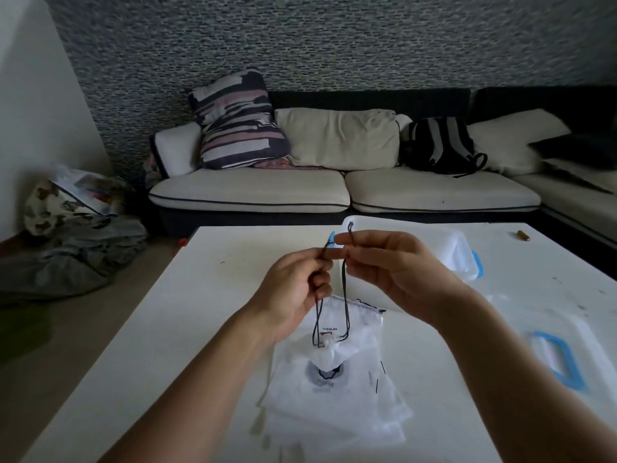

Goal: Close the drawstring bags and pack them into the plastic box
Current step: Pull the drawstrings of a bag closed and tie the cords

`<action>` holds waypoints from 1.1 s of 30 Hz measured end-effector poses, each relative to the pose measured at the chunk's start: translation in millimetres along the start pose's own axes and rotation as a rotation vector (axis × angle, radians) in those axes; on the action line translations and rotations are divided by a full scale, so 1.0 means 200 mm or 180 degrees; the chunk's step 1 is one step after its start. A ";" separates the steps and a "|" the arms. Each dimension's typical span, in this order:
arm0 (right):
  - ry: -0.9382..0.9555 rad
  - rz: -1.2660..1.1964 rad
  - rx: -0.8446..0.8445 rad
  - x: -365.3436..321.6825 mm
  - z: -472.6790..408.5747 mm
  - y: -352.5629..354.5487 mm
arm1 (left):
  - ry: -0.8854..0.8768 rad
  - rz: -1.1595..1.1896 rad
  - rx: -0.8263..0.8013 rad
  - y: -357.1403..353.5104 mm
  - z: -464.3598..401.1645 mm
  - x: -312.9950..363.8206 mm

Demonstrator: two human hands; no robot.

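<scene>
the task is judged to be in its early part. one white bag is being closed: its mouth is already gathered into a tight pucker, and its dark cords are held raised above it. the left hand pinches one cord end between thumb and curled fingers; the right hand pinches the other end between thumb and forefinger, the two hands close together just above the bag. whether a knot is being tied cannot be told.

the bag rests on top of a stack of flat white bags on the worktop; those beneath look unclosed, though this is hard to tell. the plastic box, with blue latches, stands beyond the bag, behind the right hand; no bag can be seen packed in it, though its inside is largely hidden. its lid, with a blue handle, lies to the right of the bag.

left to do, by this judgement: this bag's cords are to be finished, the stacked bags closed, and all packed into the box.
</scene>
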State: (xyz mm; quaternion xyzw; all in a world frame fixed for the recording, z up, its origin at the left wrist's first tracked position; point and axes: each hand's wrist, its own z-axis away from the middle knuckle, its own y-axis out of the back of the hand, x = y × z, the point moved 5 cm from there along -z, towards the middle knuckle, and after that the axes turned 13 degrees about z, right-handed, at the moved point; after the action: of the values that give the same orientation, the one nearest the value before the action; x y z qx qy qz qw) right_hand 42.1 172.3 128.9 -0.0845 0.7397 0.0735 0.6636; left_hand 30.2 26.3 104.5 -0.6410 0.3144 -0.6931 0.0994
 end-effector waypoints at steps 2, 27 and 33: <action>0.0124 0.0156 0.0150 -0.02 0.00 0.02 | -0.0072 -0.0178 -0.0051 0.00 0.01 -0.01; 0.0372 0.1734 0.0175 -0.01 0.01 0.00 | 0.0019 -0.0821 -0.0152 -0.01 0.04 -0.04; 0.0551 0.1909 0.0720 -0.02 0.00 0.01 | 0.0000 -0.0732 0.0085 0.01 0.03 -0.03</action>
State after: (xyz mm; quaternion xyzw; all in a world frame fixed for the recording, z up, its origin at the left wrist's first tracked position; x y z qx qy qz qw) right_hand 43.1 173.7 133.4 0.2053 0.7888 0.1755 0.5522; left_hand 36.7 26.3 98.4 -0.6714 0.2295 -0.7041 0.0277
